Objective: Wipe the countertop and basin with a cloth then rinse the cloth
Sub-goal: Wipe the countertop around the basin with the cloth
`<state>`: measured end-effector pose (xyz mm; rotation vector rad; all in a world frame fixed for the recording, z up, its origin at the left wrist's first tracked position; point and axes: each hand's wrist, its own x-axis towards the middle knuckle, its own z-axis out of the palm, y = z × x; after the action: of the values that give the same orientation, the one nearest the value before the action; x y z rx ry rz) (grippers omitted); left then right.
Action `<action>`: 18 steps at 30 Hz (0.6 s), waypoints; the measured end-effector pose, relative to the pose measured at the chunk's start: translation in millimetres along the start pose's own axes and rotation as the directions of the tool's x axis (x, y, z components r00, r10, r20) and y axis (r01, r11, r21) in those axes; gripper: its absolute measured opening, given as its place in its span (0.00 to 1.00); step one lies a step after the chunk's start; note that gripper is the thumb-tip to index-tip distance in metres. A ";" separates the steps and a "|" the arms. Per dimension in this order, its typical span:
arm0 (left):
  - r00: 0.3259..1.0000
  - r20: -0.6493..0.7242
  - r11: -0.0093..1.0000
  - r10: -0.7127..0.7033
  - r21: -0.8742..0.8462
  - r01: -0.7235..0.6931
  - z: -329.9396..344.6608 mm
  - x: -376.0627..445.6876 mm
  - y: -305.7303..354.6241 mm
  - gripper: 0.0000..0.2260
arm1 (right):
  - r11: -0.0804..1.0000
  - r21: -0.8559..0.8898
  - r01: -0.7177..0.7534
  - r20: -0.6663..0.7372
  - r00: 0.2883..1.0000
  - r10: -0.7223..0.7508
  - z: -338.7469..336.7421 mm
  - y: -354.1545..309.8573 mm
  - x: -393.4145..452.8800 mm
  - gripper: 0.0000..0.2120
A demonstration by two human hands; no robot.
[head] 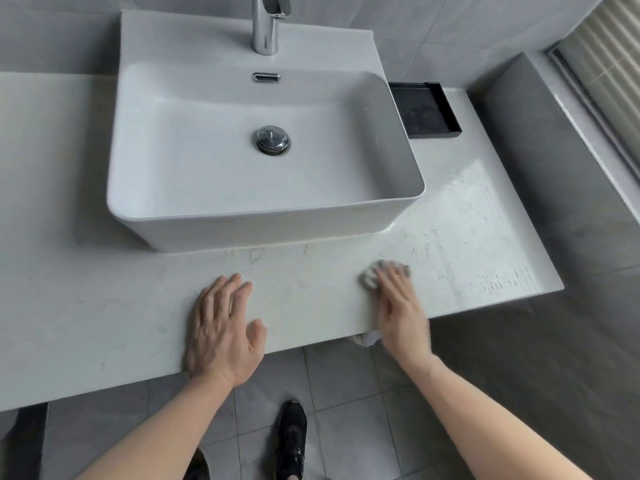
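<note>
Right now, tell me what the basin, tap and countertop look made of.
Basin: probably glazed white ceramic, smooth with soft reflections. Tap: polished chromed metal, mirror-bright. Countertop: pale stone or a stone-look slab, faintly veined, with wet streaks on its right part.

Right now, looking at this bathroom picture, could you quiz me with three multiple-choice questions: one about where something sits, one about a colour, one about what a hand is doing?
1. Where is the black tray?
A. inside the basin
B. on the countertop, right of the basin
C. on the floor

2. What colour is the basin?
A. white
B. black
C. green

3. What is the right hand doing?
A. turning the tap
B. hanging idle
C. pressing a cloth flat on the countertop

Answers: 1 B, the tray sits beside the basin's right wall. 2 A, its rim and bowl are white. 3 C, straight fingers lie over the grey cloth.
</note>
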<state>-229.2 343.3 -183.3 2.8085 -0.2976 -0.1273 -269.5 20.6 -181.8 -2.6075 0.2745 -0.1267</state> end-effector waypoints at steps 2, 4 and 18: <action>1.000 0.008 1.000 0.000 0.004 -0.001 -0.4 -0.2 -0.6 0.29 | 0.976 -0.013 -0.219 -0.064 0.974 0.217 -28.6 31.8 4.2 0.23; 1.000 0.018 1.000 0.002 0.005 -0.002 -0.9 -0.4 -1.0 0.29 | 0.943 0.014 -0.332 -0.087 0.939 0.332 -44.2 42.1 13.1 0.21; 0.963 0.138 0.971 0.231 0.024 -0.236 -19.0 4.4 -42.8 0.29 | 0.969 0.034 0.244 0.157 0.956 -0.246 73.0 -115.5 -47.2 0.21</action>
<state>-214.5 387.8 -179.0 2.7831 -0.6672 -0.2591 -285.5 164.1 -189.0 -2.6097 -0.1081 -0.0037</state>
